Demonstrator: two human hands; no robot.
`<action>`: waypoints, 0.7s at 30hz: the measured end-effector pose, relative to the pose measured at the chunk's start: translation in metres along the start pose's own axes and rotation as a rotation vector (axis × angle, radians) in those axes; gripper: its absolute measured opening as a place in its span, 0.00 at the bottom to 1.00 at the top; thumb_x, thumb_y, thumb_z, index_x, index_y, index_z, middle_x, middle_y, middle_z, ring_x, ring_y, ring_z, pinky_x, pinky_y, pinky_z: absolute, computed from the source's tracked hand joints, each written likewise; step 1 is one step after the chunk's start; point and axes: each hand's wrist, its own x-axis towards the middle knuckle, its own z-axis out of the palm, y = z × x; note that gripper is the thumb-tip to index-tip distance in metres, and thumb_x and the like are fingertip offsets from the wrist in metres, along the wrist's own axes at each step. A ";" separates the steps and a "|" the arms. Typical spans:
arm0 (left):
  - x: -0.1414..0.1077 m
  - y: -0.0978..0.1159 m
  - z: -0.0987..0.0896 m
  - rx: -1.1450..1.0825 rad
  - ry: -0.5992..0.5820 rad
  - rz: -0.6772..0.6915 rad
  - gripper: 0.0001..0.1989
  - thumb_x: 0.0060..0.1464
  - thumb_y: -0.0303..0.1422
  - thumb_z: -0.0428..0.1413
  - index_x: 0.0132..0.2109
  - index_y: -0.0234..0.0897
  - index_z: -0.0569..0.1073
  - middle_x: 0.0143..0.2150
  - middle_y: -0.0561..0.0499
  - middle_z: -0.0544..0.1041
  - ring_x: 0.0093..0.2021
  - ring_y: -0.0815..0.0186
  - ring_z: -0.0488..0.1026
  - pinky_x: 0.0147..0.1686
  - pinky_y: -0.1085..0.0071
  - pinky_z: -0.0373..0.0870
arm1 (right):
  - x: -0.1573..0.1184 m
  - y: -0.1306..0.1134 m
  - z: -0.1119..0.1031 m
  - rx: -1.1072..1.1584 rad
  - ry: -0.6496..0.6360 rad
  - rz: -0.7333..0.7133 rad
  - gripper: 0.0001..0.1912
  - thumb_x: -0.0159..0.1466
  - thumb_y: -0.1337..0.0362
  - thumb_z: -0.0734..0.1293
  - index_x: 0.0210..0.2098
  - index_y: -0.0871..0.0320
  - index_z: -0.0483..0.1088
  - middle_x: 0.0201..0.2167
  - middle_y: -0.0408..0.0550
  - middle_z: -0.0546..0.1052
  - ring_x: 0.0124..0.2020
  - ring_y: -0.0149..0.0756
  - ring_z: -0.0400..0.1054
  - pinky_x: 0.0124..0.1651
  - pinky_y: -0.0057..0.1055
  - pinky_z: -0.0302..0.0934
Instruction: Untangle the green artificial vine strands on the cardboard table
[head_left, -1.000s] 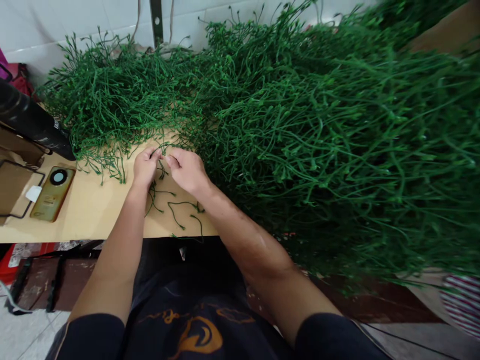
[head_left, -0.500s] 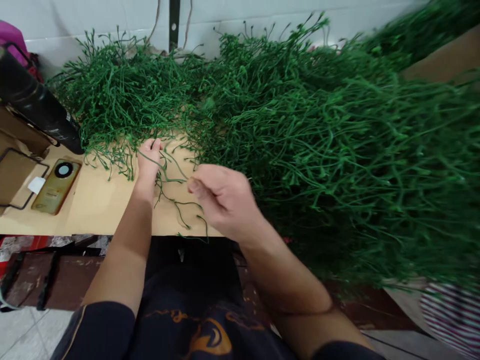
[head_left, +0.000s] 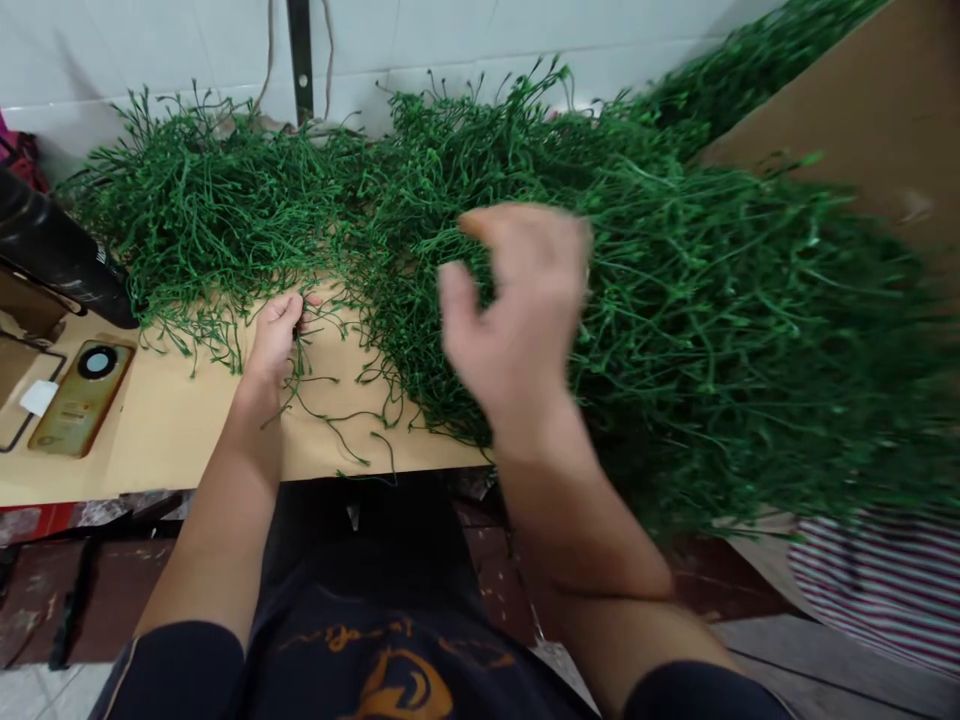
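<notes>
From the camera on your head, looking down: your left arm reaches forward from your dark sleeve [head_left: 184, 670], with the forearm slanting a little to the right and the wrist low over the desk [head_left: 187, 420]. Your left hand [head_left: 273, 335] is at the middle of the desk's visible surface, back of the hand toward you. Its thumb presses against the curled fingers, pinching thin green stems [head_left: 301, 350] that show at and just below the fingertips; how many it holds, you cannot tell.

Your right arm is bent at the elbow and angles forward and to the left. Your right hand [head_left: 521, 300] is raised in front of the large pile [head_left: 720, 300] of green stems and blurred. Its thumb and forefinger stand well apart, in a wide C shape that opens to the left, with greenery visible through the gap. Whether any fingertip touches the pile, you cannot tell.

The large pile fills the right side, running up to a cardboard sheet [head_left: 847, 130]. A smaller heap [head_left: 217, 200] of the same stems spreads along the back of the desk, beyond your left hand. Several loose stems [head_left: 345, 437] lie between your forearms, near the front edge. Farther left are a gold phone [head_left: 75, 410] and a black cylinder [head_left: 56, 250], tilted.
</notes>
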 end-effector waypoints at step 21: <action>0.012 -0.005 0.007 0.033 0.060 -0.021 0.14 0.53 0.43 0.56 0.32 0.35 0.74 0.21 0.56 0.63 0.24 0.72 0.60 0.29 0.75 0.61 | -0.017 -0.001 0.128 1.112 -0.476 0.680 0.15 0.59 0.53 0.65 0.26 0.58 0.61 0.20 0.37 0.61 0.22 0.23 0.52 0.27 0.24 0.52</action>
